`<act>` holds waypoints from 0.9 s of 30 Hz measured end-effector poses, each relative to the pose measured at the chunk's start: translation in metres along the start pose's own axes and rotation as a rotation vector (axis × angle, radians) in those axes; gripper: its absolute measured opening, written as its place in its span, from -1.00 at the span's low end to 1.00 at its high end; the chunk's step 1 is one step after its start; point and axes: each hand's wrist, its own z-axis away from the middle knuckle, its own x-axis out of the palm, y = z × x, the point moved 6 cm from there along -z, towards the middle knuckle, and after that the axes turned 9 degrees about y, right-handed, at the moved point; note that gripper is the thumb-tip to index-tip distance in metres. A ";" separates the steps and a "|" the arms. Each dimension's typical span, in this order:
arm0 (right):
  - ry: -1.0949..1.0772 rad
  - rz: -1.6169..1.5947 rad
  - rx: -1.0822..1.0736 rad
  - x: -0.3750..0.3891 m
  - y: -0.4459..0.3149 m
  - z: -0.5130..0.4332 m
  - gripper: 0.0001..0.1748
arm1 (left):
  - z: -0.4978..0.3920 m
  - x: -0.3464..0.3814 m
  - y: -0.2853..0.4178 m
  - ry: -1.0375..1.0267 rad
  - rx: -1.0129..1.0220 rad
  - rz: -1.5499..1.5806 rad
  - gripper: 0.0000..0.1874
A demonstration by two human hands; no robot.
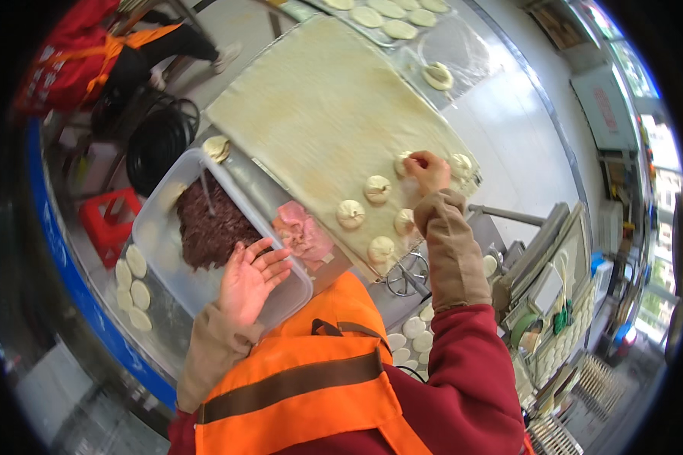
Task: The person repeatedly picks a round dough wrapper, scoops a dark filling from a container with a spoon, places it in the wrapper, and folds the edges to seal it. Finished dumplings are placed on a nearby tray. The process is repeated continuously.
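Observation:
My left hand (256, 276) is palm up with spread fingers, holding nothing, above the near rim of a clear plastic tub (165, 250). In the tub lies a mass of dark reddish-brown filling (213, 222), with a thin metal utensil (206, 190) standing in it. My right hand (431, 170) is on the cloth-covered board (319, 96), its curled fingers on a pleated dough bun (403, 163) that they partly cover. Several similar gathered buns surround it, among them one bun (377, 189) to the left and another bun (461, 166) to the right.
A crumpled pink cloth (301, 233) lies between tub and board. Flat dough rounds (139, 294) rest left of the tub, and more dough rounds (398, 28) at the far edge. One folded dough piece (437, 75) sits on plastic film. Another person (85, 62) is at upper left, near a red crate (108, 219).

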 end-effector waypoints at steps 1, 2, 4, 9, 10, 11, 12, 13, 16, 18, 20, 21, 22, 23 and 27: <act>0.011 0.058 0.046 0.000 0.006 -0.001 -0.71 | 0.003 -0.006 -0.001 0.070 -0.001 -0.004 -0.40; 0.017 0.077 0.015 0.001 0.005 -0.001 -0.72 | 0.007 -0.005 0.001 0.025 0.023 0.023 -0.43; 0.044 0.092 0.062 0.000 0.003 0.003 -0.72 | 0.018 -0.015 0.005 0.046 0.075 0.062 -0.45; 0.130 0.342 -0.134 -0.002 -0.074 0.037 -0.54 | 0.063 -0.090 0.029 0.103 0.381 0.204 -0.51; 0.075 0.209 -0.218 0.008 -0.100 0.052 -0.60 | 0.073 -0.120 0.034 0.198 0.446 0.254 -0.58; 0.020 0.105 -0.269 0.022 -0.125 0.074 -0.65 | 0.083 -0.153 0.039 0.314 0.501 0.325 -0.62; -0.147 -0.015 -0.314 0.043 -0.148 0.104 -0.70 | 0.092 -0.188 0.043 0.428 0.554 0.395 -0.66; -0.316 -0.135 -0.357 0.065 -0.170 0.137 -0.74 | 0.100 -0.224 0.042 0.595 0.589 0.480 -0.70; -0.611 0.459 -0.810 0.142 -0.208 0.235 -0.80 | 0.115 -0.308 0.038 0.813 0.646 0.686 -0.81; -0.752 0.872 -0.850 0.184 -0.194 0.267 -0.79 | 0.111 -0.347 0.038 0.808 0.626 0.802 -0.83; -0.848 1.012 -0.621 0.208 -0.167 0.277 -0.78 | 0.102 -0.377 0.042 0.811 0.598 0.858 -0.81; -0.837 1.045 -0.551 0.214 -0.156 0.277 -0.78 | 0.093 -0.388 0.045 0.812 0.586 0.854 -0.78; -0.817 1.030 -0.515 0.220 -0.148 0.277 -0.78 | 0.082 -0.395 0.048 0.803 0.572 0.852 -0.76; -0.781 1.034 -0.472 0.223 -0.141 0.275 -0.78 | 0.069 -0.399 0.054 0.814 0.552 0.779 -0.74; -0.747 1.020 -0.420 0.228 -0.135 0.268 -0.74 | 0.002 -0.403 0.080 0.883 0.440 0.500 -0.64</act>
